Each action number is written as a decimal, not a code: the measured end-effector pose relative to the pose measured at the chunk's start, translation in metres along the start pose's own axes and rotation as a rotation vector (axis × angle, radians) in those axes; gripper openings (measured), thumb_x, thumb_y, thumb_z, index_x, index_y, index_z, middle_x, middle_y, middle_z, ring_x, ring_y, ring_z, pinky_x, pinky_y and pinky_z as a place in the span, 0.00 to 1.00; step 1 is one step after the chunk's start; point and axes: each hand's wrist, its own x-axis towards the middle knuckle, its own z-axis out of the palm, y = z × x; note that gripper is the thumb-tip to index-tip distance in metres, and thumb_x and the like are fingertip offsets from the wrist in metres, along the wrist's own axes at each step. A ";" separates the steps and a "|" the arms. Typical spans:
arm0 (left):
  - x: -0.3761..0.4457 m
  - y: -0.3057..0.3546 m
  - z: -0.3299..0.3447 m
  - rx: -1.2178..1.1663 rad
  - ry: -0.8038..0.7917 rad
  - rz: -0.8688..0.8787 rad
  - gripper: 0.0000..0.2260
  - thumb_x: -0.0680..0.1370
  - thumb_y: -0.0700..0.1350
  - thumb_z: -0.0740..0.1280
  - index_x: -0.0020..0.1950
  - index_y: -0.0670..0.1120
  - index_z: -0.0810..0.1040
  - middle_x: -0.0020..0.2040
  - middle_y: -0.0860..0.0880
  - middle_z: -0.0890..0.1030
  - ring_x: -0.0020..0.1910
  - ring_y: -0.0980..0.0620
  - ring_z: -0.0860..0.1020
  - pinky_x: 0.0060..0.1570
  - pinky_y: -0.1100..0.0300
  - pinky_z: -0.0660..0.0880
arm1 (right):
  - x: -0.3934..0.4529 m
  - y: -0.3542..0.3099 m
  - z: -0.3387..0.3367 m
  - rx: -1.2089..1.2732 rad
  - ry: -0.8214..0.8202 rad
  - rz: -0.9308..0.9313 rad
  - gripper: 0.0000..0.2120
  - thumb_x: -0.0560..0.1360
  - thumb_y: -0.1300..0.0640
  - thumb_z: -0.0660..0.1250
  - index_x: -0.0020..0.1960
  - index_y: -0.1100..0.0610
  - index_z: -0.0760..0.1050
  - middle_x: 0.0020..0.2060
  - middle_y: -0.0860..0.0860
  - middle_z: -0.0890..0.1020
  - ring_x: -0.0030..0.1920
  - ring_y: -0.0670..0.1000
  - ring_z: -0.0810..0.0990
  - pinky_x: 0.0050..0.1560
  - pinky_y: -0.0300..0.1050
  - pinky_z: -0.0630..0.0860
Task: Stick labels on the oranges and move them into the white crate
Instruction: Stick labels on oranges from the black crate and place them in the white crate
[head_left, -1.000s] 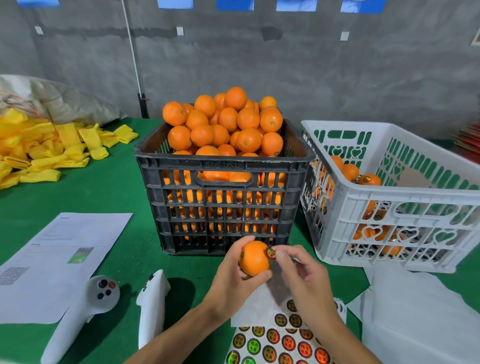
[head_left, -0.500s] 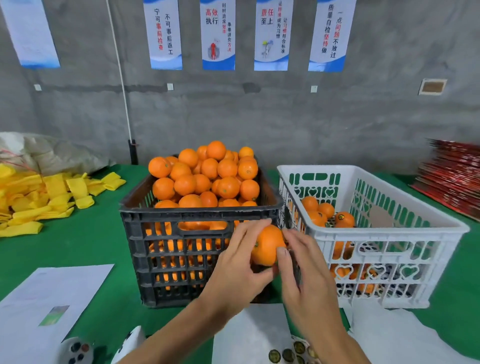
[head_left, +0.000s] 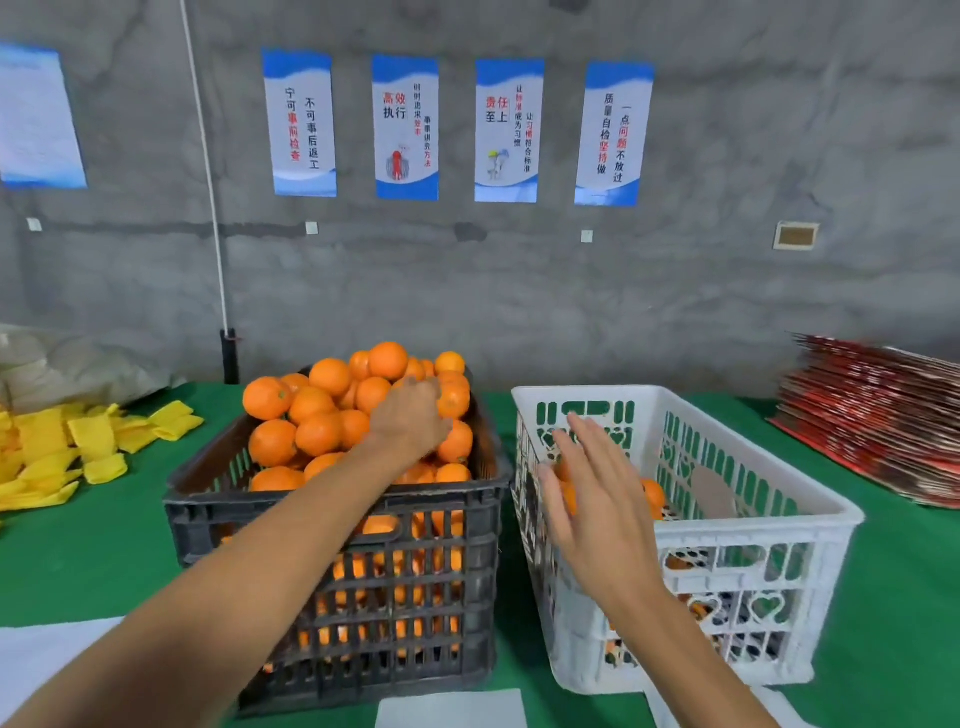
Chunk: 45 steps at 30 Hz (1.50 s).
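Head view: black crate (head_left: 332, 525) heaped with oranges (head_left: 317, 410); left hand (head_left: 413, 415) curled on the pile, grip unclear. Right hand (head_left: 597, 499) flat, empty, over white crate (head_left: 753, 525), a few oranges (head_left: 652, 491) at its bottom.

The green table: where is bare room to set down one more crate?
Bare green table lies left of the black crate, bordered by yellow foam sleeves behind and white paper in front. Another patch lies right of the white crate, in front of the red stack. The crates almost touch, so the gap between them is tight.
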 end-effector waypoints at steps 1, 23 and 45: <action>0.010 -0.012 0.008 0.060 -0.132 -0.072 0.22 0.78 0.50 0.72 0.72 0.50 0.73 0.71 0.41 0.73 0.68 0.39 0.75 0.62 0.47 0.76 | -0.002 0.000 0.006 -0.004 -0.026 -0.033 0.21 0.85 0.50 0.61 0.72 0.60 0.76 0.74 0.56 0.74 0.76 0.56 0.71 0.76 0.57 0.67; -0.159 0.006 -0.011 -0.652 0.484 0.546 0.31 0.75 0.45 0.79 0.76 0.54 0.73 0.67 0.48 0.71 0.61 0.63 0.74 0.53 0.71 0.74 | -0.019 -0.081 -0.010 0.748 0.058 0.102 0.26 0.82 0.44 0.65 0.77 0.51 0.69 0.71 0.44 0.76 0.68 0.44 0.77 0.65 0.42 0.76; -0.274 -0.055 0.157 -0.825 -0.269 -0.031 0.35 0.76 0.45 0.77 0.71 0.68 0.60 0.65 0.59 0.72 0.57 0.57 0.78 0.49 0.71 0.75 | -0.191 -0.014 0.026 0.426 -1.057 0.065 0.41 0.71 0.22 0.62 0.79 0.39 0.64 0.74 0.27 0.61 0.74 0.32 0.58 0.77 0.41 0.59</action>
